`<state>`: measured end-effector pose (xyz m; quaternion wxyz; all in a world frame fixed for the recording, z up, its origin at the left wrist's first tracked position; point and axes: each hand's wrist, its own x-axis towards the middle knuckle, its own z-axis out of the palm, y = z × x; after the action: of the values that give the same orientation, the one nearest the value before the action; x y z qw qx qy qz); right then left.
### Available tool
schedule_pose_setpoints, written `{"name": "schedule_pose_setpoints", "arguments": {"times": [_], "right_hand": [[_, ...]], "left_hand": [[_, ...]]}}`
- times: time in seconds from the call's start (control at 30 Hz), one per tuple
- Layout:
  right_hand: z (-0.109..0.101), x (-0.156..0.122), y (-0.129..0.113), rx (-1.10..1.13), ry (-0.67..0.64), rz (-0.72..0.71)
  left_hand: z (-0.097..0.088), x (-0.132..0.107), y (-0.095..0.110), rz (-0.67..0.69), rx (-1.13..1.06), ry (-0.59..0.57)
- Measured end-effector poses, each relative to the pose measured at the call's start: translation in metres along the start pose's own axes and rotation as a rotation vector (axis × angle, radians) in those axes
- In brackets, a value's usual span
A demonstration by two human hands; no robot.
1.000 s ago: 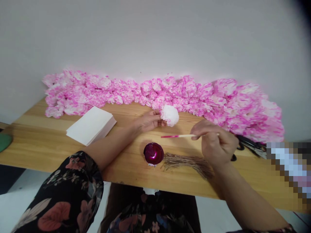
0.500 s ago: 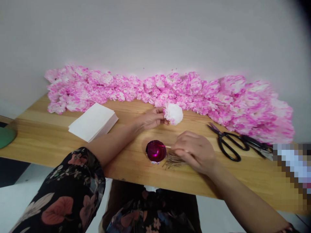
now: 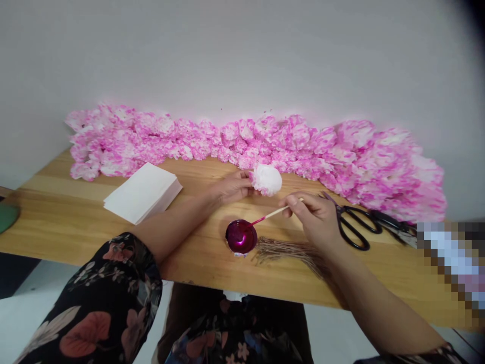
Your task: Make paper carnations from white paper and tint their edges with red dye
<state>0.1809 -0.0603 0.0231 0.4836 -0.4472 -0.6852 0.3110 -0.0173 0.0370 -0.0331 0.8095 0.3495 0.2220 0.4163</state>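
My left hand (image 3: 237, 187) pinches a white paper flower (image 3: 270, 179) at its left side; pink tints some of the petal edges. In my right hand (image 3: 316, 215) is a thin wooden stick (image 3: 275, 213), gripped near its upper end. Its lower part is stained magenta, and the tip reaches the rim of a small bowl of magenta dye (image 3: 241, 236). Whether the tip is in the liquid I cannot tell. A bundle of thin brown twigs (image 3: 290, 248) lies right of the bowl, partly below my right forearm.
Many pink-and-white paper flowers (image 3: 144, 139) are heaped along the wall. A stack of white paper (image 3: 142, 191) lies left of my hands. Black-handled scissors (image 3: 356, 227) and a second black-handled tool (image 3: 394, 225) lie at right. A green object (image 3: 8, 217) shows at the left edge.
My right hand has risen and tilted the stick, so more of it shows, with its magenta end at the bowl. More twigs are visible. The left hand still holds the flower.
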Motion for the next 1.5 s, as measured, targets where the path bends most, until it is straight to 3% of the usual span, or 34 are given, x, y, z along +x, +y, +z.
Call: {"name": "schedule_pose_setpoints", "arguments": {"times": [0.2,0.4,0.6,0.83,1.1,1.33,1.5], "right_hand": [[-0.002,0.003,0.001,0.014,0.019,0.065],[-0.014,0.016,0.005,0.359,0.350,-0.010],[-0.021,0.019,0.002,0.239,0.501,-0.122],[-0.019,0.013,0.003,0.059,0.470,-0.252],[-0.018,0.010,-0.002,-0.073,0.396,-0.214],[-0.017,0.010,-0.004,-0.103,0.362,-0.192],[-0.019,0.012,-0.003,-0.017,0.444,-0.252]], "left_hand": [[-0.001,0.000,0.000,-0.025,0.000,-0.016],[-0.001,0.000,-0.001,-0.023,0.024,-0.013],[0.006,-0.005,0.004,-0.038,0.113,-0.037],[0.006,-0.001,0.001,-0.006,0.142,-0.075],[0.002,0.001,-0.002,-0.007,0.162,-0.104],[0.003,0.000,-0.001,-0.012,0.160,-0.114],[0.007,-0.002,0.003,-0.017,0.109,-0.095]]}}
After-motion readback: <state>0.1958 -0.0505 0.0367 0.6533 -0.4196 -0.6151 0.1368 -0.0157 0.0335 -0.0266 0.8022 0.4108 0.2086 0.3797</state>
